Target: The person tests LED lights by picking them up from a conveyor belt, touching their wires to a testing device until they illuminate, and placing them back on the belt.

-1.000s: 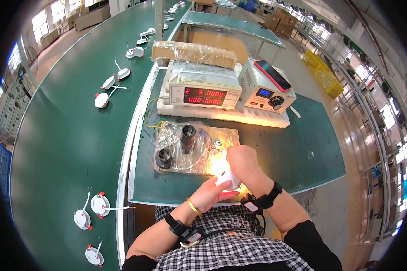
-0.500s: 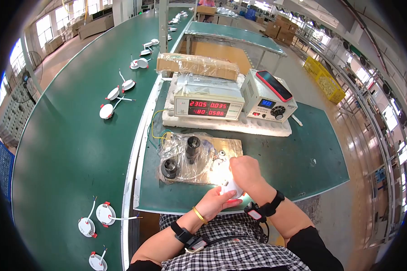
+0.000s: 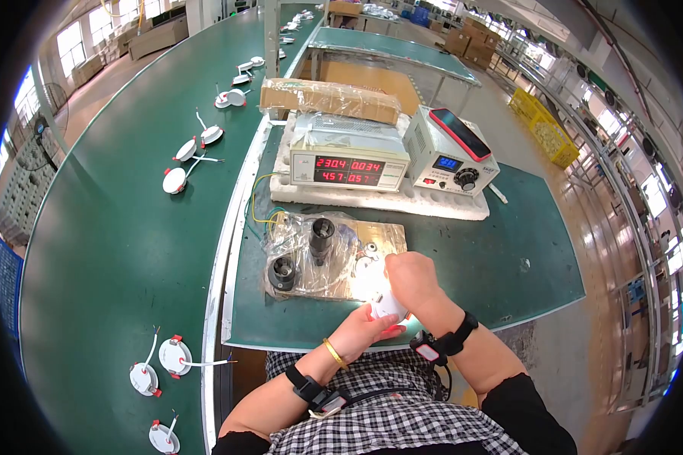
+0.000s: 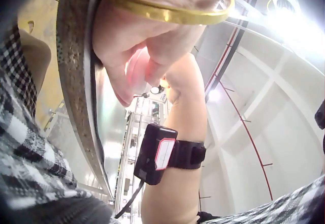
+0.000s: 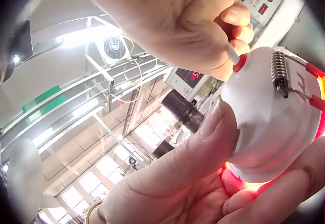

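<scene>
My left hand [image 3: 360, 327] holds a white round downlight [image 3: 388, 305], thumb on its housing and fingers underneath. In the right wrist view the downlight's back [image 5: 274, 107] faces up, with a coil spring [image 5: 279, 74] and red-sleeved clips at its edge. Its light is on, glowing red through the left fingers. My right hand [image 3: 411, 277], fingers curled, grips the white cable [image 5: 232, 54] where it leaves a red grommet; the cable's far end is hidden in that hand. Both hands are at the near right corner of a plastic-wrapped test board [image 3: 391, 235] bearing two black lamp sockets [image 3: 322, 236].
Behind the board stand a power meter [image 3: 349, 171] with lit red digits and a regulator box [image 3: 442, 168] carrying a phone [image 3: 461, 135]. A long wrapped carton [image 3: 330, 98] lies on the meter. Several downlights [image 3: 175, 356] lie along the green belt [image 3: 121, 258] at left.
The meter digits went from mostly zeros to about 230 with nonzero readings. The glow by the hands turned from warm yellow to white. Both hands keep their hold; the head view shifted slightly.
</scene>
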A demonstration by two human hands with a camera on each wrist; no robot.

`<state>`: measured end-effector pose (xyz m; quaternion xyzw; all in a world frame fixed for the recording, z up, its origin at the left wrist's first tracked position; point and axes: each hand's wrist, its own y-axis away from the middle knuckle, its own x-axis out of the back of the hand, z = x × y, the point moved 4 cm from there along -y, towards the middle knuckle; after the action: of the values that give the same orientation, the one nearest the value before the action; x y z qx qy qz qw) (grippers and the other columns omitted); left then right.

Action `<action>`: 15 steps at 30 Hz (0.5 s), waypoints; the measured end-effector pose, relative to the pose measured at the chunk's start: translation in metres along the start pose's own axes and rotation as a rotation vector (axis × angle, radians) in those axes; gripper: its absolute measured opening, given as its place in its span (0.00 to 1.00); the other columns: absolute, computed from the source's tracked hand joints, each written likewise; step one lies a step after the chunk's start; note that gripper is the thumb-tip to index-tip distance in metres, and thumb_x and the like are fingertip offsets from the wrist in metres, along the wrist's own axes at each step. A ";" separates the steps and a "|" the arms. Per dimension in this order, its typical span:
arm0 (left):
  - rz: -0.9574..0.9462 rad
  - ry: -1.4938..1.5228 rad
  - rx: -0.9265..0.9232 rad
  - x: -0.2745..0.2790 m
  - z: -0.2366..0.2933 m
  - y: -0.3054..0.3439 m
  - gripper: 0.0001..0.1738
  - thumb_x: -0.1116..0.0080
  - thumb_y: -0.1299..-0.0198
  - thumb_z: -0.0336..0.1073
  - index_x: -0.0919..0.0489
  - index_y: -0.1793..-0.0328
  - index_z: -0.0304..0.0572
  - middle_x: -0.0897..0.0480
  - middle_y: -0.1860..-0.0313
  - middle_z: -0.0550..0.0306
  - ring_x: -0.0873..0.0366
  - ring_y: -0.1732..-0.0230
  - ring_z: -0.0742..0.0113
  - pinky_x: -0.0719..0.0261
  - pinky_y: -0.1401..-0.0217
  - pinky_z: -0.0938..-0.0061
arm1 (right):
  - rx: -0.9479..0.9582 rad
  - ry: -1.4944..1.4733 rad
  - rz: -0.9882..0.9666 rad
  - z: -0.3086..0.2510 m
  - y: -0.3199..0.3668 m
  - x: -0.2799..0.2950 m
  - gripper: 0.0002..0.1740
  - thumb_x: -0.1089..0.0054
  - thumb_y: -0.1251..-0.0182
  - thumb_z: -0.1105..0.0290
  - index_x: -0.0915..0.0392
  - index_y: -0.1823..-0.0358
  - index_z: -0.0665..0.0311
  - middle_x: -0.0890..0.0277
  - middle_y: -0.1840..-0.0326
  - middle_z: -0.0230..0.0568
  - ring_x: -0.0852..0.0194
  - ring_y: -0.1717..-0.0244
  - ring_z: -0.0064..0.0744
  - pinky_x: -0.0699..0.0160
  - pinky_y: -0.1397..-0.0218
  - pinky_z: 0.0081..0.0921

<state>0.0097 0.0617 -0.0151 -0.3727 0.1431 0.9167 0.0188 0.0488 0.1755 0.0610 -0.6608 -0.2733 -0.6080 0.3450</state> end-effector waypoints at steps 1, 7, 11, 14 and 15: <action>-0.011 0.007 -0.008 0.000 0.000 0.000 0.20 0.48 0.32 0.31 0.33 0.38 0.32 0.26 0.42 0.53 0.26 0.41 0.65 0.24 0.37 0.71 | -0.001 0.003 -0.001 0.000 0.000 0.000 0.06 0.42 0.47 0.69 0.19 0.75 0.63 0.22 0.78 0.49 0.19 0.71 0.48 0.21 0.67 0.41; -0.038 0.041 -0.007 0.004 -0.004 -0.002 0.19 0.51 0.31 0.31 0.34 0.37 0.31 0.26 0.41 0.53 0.26 0.41 0.65 0.24 0.36 0.71 | 0.007 0.013 -0.006 0.000 -0.001 -0.003 0.07 0.42 0.47 0.69 0.19 0.75 0.64 0.22 0.78 0.50 0.19 0.72 0.47 0.21 0.68 0.40; -0.034 0.056 0.016 0.007 -0.006 -0.003 0.19 0.52 0.31 0.31 0.34 0.37 0.31 0.27 0.41 0.53 0.26 0.41 0.65 0.25 0.36 0.71 | 0.017 0.031 0.019 -0.003 0.000 0.003 0.05 0.44 0.51 0.73 0.19 0.78 0.63 0.20 0.78 0.49 0.17 0.72 0.45 0.18 0.69 0.36; -0.023 0.052 -0.004 0.003 -0.003 0.000 0.19 0.52 0.31 0.30 0.35 0.36 0.30 0.27 0.40 0.52 0.26 0.41 0.65 0.25 0.35 0.71 | 0.013 0.021 0.039 -0.004 0.001 0.004 0.05 0.44 0.52 0.73 0.19 0.79 0.63 0.21 0.78 0.50 0.18 0.73 0.45 0.19 0.69 0.37; -0.023 0.055 0.002 0.003 -0.002 0.001 0.19 0.52 0.31 0.30 0.35 0.36 0.30 0.27 0.40 0.52 0.26 0.41 0.65 0.25 0.35 0.71 | 0.009 0.019 0.034 -0.003 0.001 0.002 0.05 0.44 0.52 0.73 0.19 0.79 0.63 0.21 0.78 0.50 0.18 0.73 0.45 0.19 0.69 0.37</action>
<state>0.0091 0.0603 -0.0181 -0.3992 0.1404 0.9057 0.0256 0.0479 0.1729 0.0625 -0.6578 -0.2616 -0.6071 0.3610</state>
